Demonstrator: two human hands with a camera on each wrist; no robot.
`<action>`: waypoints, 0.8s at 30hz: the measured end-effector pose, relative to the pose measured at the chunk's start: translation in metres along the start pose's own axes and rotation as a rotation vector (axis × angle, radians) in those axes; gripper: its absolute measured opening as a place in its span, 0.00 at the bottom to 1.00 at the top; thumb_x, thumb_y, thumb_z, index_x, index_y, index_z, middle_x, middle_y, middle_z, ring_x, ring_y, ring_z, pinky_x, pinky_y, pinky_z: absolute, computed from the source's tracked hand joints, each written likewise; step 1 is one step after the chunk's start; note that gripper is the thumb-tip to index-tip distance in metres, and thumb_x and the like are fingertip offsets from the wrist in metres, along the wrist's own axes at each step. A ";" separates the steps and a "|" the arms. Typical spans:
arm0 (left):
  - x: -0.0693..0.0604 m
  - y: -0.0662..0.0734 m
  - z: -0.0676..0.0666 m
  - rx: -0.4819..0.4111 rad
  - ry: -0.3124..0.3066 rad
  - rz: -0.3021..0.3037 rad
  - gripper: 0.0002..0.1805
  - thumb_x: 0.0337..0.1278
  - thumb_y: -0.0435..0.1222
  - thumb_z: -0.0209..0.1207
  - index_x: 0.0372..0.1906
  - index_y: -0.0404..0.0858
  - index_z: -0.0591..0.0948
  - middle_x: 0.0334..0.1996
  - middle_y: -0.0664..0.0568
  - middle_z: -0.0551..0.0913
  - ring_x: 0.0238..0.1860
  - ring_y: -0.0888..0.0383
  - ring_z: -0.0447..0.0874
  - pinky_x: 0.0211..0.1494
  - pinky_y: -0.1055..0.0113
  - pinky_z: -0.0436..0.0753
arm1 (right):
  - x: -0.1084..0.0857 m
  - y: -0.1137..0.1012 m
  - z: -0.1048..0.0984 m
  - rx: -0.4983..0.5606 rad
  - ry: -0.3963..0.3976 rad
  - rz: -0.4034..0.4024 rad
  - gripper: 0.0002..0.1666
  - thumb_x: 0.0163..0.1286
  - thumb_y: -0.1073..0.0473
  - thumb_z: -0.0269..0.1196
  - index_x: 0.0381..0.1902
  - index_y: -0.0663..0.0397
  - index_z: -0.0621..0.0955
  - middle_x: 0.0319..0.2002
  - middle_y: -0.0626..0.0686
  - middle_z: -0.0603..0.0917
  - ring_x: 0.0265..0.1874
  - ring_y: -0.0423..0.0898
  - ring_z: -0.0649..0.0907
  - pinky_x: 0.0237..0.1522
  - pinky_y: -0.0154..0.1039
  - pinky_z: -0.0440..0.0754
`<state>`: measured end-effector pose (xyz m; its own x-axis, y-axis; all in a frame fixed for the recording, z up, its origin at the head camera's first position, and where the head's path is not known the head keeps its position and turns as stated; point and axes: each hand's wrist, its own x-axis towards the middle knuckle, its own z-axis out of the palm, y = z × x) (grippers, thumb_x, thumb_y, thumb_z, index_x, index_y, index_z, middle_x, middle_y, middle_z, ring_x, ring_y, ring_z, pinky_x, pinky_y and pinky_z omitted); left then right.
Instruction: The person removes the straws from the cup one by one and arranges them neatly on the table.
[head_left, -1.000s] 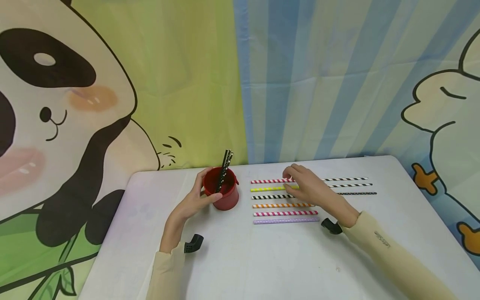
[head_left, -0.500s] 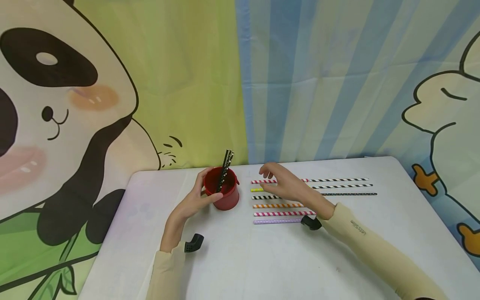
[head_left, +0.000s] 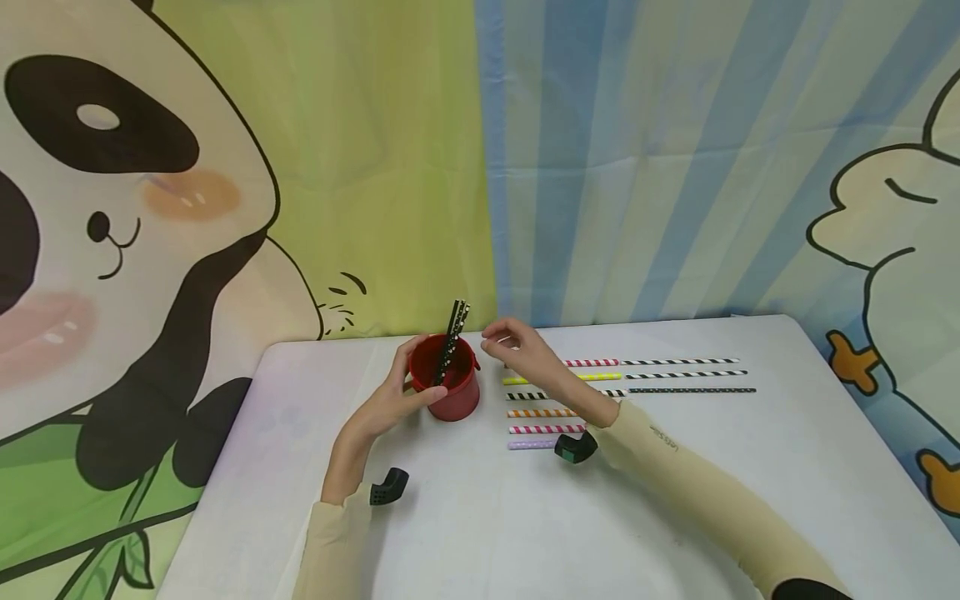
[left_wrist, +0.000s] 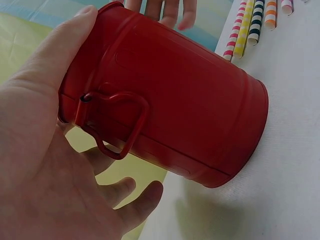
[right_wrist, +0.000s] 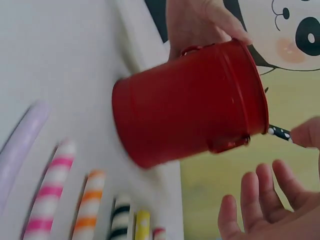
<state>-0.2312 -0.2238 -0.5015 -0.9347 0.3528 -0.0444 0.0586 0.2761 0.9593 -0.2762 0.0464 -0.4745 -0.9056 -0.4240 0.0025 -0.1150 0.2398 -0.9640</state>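
Note:
A small red metal bucket (head_left: pixel 461 402) stands on the white table. My left hand (head_left: pixel 384 410) grips it near the rim, with the thumb and fingers on either side in the head view. Several black straws with white dots (head_left: pixel 448 342) lean out of its mouth. Just right of the bucket is my right hand (head_left: pixel 525 354), fingers loosely bent and holding nothing visible. In the right wrist view its thumb (right_wrist: pixel 307 134) overlaps a dotted straw's end, and the fingers (right_wrist: pixel 252 197) are spread apart. Whether the thumb touches that straw I cannot tell.
Beneath and beside my right arm lie patterned paper straws in rows: red, yellow (head_left: pixel 600 377), black, orange (head_left: pixel 540 413), pink (head_left: pixel 546 430) and lilac (head_left: pixel 531 445). More black-and-white straws (head_left: pixel 686 375) extend to the right. A cartoon-printed curtain (head_left: pixel 600 167) hangs behind the table (head_left: pixel 480 533).
My right hand has moved left across the straws to beside the bucket. My left hand and the bucket have stayed in place.

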 end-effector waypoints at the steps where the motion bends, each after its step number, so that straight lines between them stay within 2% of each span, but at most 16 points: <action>1: 0.000 0.000 0.000 0.000 -0.002 0.002 0.49 0.61 0.44 0.67 0.78 0.58 0.48 0.75 0.54 0.57 0.78 0.48 0.50 0.77 0.34 0.55 | 0.002 0.000 0.002 0.016 0.009 0.009 0.22 0.74 0.47 0.61 0.58 0.55 0.77 0.53 0.54 0.81 0.49 0.52 0.81 0.50 0.52 0.82; 4: -0.001 0.001 0.000 -0.001 -0.005 0.007 0.49 0.61 0.43 0.67 0.78 0.56 0.48 0.75 0.54 0.57 0.78 0.48 0.51 0.77 0.34 0.56 | 0.008 -0.003 0.008 0.061 0.022 0.021 0.20 0.74 0.47 0.61 0.56 0.52 0.78 0.51 0.54 0.81 0.47 0.52 0.81 0.45 0.47 0.81; 8: -0.001 0.001 0.000 -0.010 -0.005 0.012 0.49 0.62 0.41 0.67 0.78 0.54 0.48 0.75 0.54 0.58 0.77 0.48 0.53 0.76 0.36 0.58 | 0.016 -0.004 0.017 0.090 0.030 0.005 0.17 0.74 0.49 0.61 0.53 0.52 0.80 0.52 0.53 0.82 0.49 0.54 0.82 0.45 0.38 0.80; 11: -0.001 0.000 0.000 -0.007 -0.003 0.014 0.48 0.62 0.41 0.67 0.78 0.56 0.49 0.74 0.55 0.59 0.77 0.48 0.54 0.76 0.37 0.58 | 0.020 -0.004 0.023 0.096 0.047 -0.007 0.16 0.73 0.51 0.61 0.52 0.52 0.80 0.52 0.53 0.82 0.48 0.53 0.84 0.48 0.40 0.81; 13: -0.001 0.000 0.000 -0.005 -0.003 0.016 0.48 0.62 0.42 0.67 0.78 0.57 0.49 0.74 0.55 0.59 0.77 0.48 0.54 0.76 0.37 0.58 | 0.022 -0.004 0.026 0.096 0.057 -0.010 0.16 0.72 0.51 0.62 0.52 0.53 0.81 0.51 0.54 0.82 0.45 0.51 0.84 0.51 0.46 0.82; 17: -0.001 0.000 0.000 -0.005 -0.005 0.016 0.47 0.62 0.42 0.67 0.77 0.58 0.49 0.74 0.55 0.58 0.77 0.46 0.54 0.76 0.37 0.59 | 0.024 -0.006 0.030 0.094 0.071 -0.010 0.16 0.72 0.52 0.63 0.51 0.55 0.81 0.51 0.55 0.82 0.43 0.48 0.83 0.51 0.44 0.81; 20: -0.001 0.000 0.000 -0.007 -0.005 0.015 0.48 0.62 0.41 0.67 0.78 0.57 0.49 0.74 0.54 0.58 0.76 0.46 0.55 0.76 0.38 0.59 | 0.025 -0.007 0.031 0.090 0.080 -0.001 0.15 0.72 0.51 0.63 0.50 0.54 0.81 0.50 0.54 0.83 0.45 0.48 0.83 0.51 0.39 0.80; 24: -0.001 0.000 0.000 -0.008 -0.003 0.016 0.48 0.62 0.41 0.67 0.78 0.56 0.49 0.74 0.54 0.58 0.77 0.47 0.54 0.76 0.37 0.58 | 0.025 -0.009 0.033 0.098 0.090 0.009 0.15 0.72 0.51 0.63 0.49 0.54 0.81 0.50 0.53 0.83 0.47 0.48 0.84 0.54 0.42 0.80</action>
<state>-0.2302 -0.2241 -0.5017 -0.9327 0.3593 -0.0302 0.0705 0.2638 0.9620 -0.2844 0.0050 -0.4744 -0.9399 -0.3411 0.0130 -0.0700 0.1553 -0.9854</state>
